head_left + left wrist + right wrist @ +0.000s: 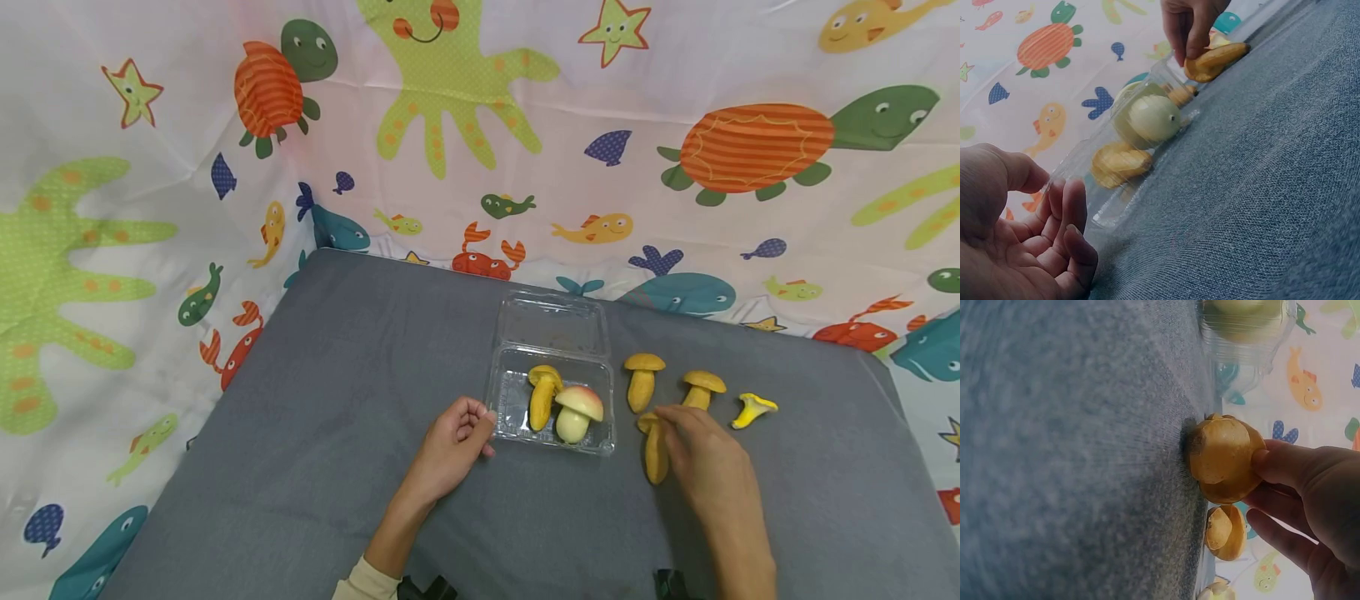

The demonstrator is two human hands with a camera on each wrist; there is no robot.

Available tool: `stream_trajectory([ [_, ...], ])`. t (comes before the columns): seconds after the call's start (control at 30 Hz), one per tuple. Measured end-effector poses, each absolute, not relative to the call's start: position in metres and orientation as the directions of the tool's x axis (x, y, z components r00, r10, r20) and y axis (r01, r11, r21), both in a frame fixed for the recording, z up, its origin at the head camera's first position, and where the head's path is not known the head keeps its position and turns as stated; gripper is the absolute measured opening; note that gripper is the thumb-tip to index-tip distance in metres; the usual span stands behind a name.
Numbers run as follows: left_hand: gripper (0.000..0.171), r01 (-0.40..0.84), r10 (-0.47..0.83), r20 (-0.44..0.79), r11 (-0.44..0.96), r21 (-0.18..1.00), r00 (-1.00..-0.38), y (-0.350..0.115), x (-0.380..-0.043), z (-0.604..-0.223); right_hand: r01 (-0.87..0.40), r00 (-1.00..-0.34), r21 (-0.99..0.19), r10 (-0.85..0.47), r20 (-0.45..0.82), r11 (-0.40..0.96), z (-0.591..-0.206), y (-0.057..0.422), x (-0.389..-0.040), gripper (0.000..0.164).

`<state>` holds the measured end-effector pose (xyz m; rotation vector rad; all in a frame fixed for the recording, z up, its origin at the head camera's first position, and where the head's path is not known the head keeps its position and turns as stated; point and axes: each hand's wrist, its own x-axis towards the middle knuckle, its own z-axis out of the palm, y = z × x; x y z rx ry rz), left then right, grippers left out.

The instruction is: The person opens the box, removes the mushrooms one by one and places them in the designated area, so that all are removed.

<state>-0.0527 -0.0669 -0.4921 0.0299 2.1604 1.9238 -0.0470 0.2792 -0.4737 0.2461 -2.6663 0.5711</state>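
My left hand (450, 446) pinches the near left corner of a clear plastic clamshell box (551, 353) between thumb and fingers. The box's lid lies folded back, away from me. Inside are a yellow-brown toy mushroom (540, 407) and a fatter cream toy mushroom (573, 425) with a reddish-tinged cap. To the right of the box, my right hand (708, 462) grips another yellow-brown toy mushroom (656, 458) by its cap, the thumb on the near side in the right wrist view. Its stem points toward me, close over the grey cloth.
Beyond my right hand lie two more yellow-brown mushrooms, one upper left (641, 383) and one partly hidden by the fingers (703, 383). A small bright yellow trumpet-shaped mushroom (753, 409) lies farther right. Grey cloth (360, 350) covers the table; a sea-animal curtain (555, 108) borders its back and left.
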Motion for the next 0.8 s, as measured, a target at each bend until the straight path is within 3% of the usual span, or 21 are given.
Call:
stream_trajectory([
  [0.8,0.026,-0.149,0.177,-0.170,0.128,0.980,-0.969,-0.0673,-0.0522,-0.4925,-0.282,-0.923,-0.400,-0.132,0.362,0.872,-0.4724,0.2849,-0.0516,0.032],
])
